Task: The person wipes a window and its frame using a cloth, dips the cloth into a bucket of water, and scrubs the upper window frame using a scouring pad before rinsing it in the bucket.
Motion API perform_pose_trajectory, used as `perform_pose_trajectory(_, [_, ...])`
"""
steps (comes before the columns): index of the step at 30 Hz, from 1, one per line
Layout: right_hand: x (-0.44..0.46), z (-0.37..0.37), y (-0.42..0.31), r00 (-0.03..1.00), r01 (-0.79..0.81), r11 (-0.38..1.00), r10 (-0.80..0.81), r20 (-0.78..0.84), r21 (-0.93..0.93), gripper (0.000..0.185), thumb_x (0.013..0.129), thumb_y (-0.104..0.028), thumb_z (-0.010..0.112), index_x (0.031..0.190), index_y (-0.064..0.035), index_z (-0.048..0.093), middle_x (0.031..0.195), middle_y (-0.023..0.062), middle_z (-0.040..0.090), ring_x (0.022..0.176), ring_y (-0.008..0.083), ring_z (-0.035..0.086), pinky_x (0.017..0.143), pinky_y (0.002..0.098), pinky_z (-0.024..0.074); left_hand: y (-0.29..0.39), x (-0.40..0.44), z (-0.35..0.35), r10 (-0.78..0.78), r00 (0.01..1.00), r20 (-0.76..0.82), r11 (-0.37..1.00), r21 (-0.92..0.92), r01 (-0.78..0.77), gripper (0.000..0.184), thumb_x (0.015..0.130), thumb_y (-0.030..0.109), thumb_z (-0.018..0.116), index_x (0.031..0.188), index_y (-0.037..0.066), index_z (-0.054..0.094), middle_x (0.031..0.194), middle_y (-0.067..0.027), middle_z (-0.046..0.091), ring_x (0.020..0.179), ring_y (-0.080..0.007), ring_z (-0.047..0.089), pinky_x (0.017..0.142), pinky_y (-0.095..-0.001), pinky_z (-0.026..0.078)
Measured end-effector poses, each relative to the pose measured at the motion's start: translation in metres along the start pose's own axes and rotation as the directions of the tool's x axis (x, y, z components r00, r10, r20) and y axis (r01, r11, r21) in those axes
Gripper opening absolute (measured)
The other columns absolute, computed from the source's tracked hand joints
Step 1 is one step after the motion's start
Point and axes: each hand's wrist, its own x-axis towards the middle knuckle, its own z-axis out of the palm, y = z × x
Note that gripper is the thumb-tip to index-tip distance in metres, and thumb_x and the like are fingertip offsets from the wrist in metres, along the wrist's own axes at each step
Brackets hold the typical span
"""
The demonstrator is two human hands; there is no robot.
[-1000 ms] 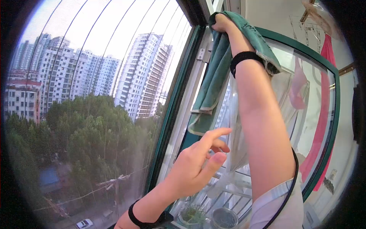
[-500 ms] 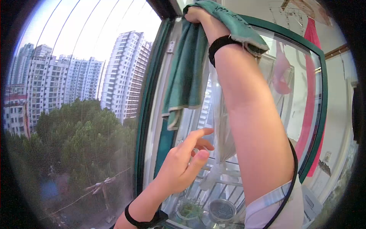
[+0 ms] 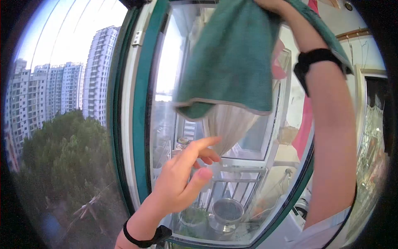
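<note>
A green towel with a pale hem hangs in front of the upper part of a window pane framed in green. My right hand, at the top edge of the view, is closed on the towel; its fingertips are partly out of sight. One end of the cloth drapes back over my right wrist, by a black band. Lower down, my left hand is held up with its fingers loosely bent and apart, holding nothing. It appears in front of the glass; whether it touches the pane I cannot tell.
Through the glass show a metal basin, a potted plant, a railing and a pale curtain. A screened opening on the left looks out on trees and tall buildings. Pink cloth hangs at right.
My right hand has moved right with the towel, which now spreads wider across the pane. The view has turned rightward, and my left hand keeps much the same pose.
</note>
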Motion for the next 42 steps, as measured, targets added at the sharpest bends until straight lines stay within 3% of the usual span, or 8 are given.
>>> perform_pose_trajectory(8, [-0.202, -0.06, 0.075, 0.603, -0.77, 0.384, 0.698, 0.386, 0.509, 0.065, 0.098, -0.056, 0.035, 0.133, -0.0054, 0.055, 0.122, 0.0146, 0.062, 0.109, 0.0223, 0.058, 0.097, 0.0356, 0.0423, -0.014, -0.008, 0.0, 0.021, 0.999, 0.025, 1.0, 0.019, -0.022, 0.066, 0.099, 0.053, 0.036, 0.132, -0.003, 0.047, 0.1, -0.015, 0.068, 0.088, -0.0194, 0.062, 0.077, -0.031, 0.046])
perform_pose_trajectory(13, [-0.186, -0.035, 0.11, 0.866, -0.496, 0.844, 0.463, 0.189, 0.205, 0.043, 0.1, -0.031, 0.035, 0.116, -0.001, 0.062, 0.108, 0.0156, 0.067, 0.091, 0.0241, 0.063, 0.087, 0.0381, 0.0468, -0.014, -0.011, -0.006, -0.015, 1.0, 0.022, 0.999, 0.032, 0.014, 0.067, 0.099, 0.054, 0.036, 0.131, -0.004, 0.048, 0.101, -0.0151, 0.068, 0.088, -0.0196, 0.062, 0.077, -0.0307, 0.046])
perform_pose_trajectory(23, [-0.077, 0.007, 0.054, 0.916, -0.347, 0.514, 0.365, 0.167, 0.784, 0.046, 0.095, -0.033, 0.04, 0.099, 0.0054, 0.065, 0.083, 0.0126, 0.068, 0.08, 0.0244, 0.064, 0.078, 0.0395, 0.0476, 0.001, -0.013, -0.027, -0.03, 0.999, 0.011, 0.994, 0.106, 0.029, 0.053, 0.097, 0.04, 0.052, 0.135, 0.003, 0.047, 0.104, -0.0131, 0.067, 0.093, -0.0256, 0.064, 0.078, -0.034, 0.049])
perform_pose_trajectory(24, [-0.065, -0.017, -0.006, 0.987, -0.056, 0.988, 0.077, -0.144, 0.143, 0.026, 0.089, -0.017, 0.049, 0.098, -0.0022, 0.067, 0.102, 0.0226, 0.066, 0.099, 0.0329, 0.064, 0.088, 0.0416, 0.0473, 0.003, -0.015, -0.03, -0.025, 1.0, 0.012, 0.994, 0.108, 0.024, 0.053, 0.097, 0.04, 0.052, 0.135, 0.003, 0.047, 0.104, -0.0131, 0.067, 0.093, -0.0256, 0.064, 0.078, -0.034, 0.049])
perform_pose_trajectory(27, [0.03, 0.02, -0.037, 0.98, 0.106, 0.983, -0.129, -0.152, -0.15, 0.015, 0.084, -0.011, 0.053, 0.086, -0.0019, 0.065, 0.085, 0.0236, 0.066, 0.087, 0.0367, 0.065, 0.075, 0.0448, 0.0499, 0.01, -0.02, -0.036, 0.001, 1.0, -0.006, 0.987, 0.163, 0.0, 0.054, 0.097, 0.041, 0.051, 0.134, 0.003, 0.047, 0.104, -0.0129, 0.067, 0.092, -0.0259, 0.064, 0.08, -0.0338, 0.049])
perform_pose_trajectory(32, [0.101, -0.029, -0.166, 0.904, -0.259, 0.696, 0.418, -0.085, 0.669, 0.044, 0.086, -0.036, 0.054, 0.109, -0.0014, 0.067, 0.109, 0.0214, 0.068, 0.102, 0.0344, 0.064, 0.092, 0.0409, 0.0472, 0.017, -0.032, -0.049, 0.005, 0.998, -0.056, 0.986, 0.169, 0.005, 0.054, 0.098, 0.043, 0.05, 0.134, 0.002, 0.047, 0.103, -0.0122, 0.067, 0.09, -0.0235, 0.063, 0.081, -0.0332, 0.049])
perform_pose_trajectory(34, [0.123, -0.036, -0.195, 0.894, -0.242, 0.723, 0.426, -0.142, 0.647, 0.057, 0.082, -0.045, 0.049, 0.084, 0.0092, 0.066, 0.08, 0.0263, 0.066, 0.08, 0.0381, 0.065, 0.079, 0.0447, 0.0486, 0.022, -0.037, -0.055, -0.009, 0.997, -0.078, 0.983, 0.183, 0.023, 0.055, 0.099, 0.044, 0.048, 0.134, 0.003, 0.047, 0.103, -0.0122, 0.067, 0.091, -0.0227, 0.063, 0.081, -0.033, 0.049])
perform_pose_trajectory(42, [0.156, -0.029, -0.234, 0.898, -0.121, 0.729, 0.37, -0.239, 0.673, 0.046, 0.091, -0.031, 0.054, 0.12, 0.005, 0.057, 0.116, 0.029, 0.061, 0.112, 0.0419, 0.058, 0.098, 0.0443, 0.0426, 0.032, -0.057, -0.071, -0.099, 0.983, -0.154, 0.973, 0.194, 0.129, 0.073, 0.098, 0.058, 0.035, 0.133, -0.004, 0.046, 0.103, -0.0144, 0.068, 0.094, -0.0205, 0.064, 0.081, -0.0315, 0.046])
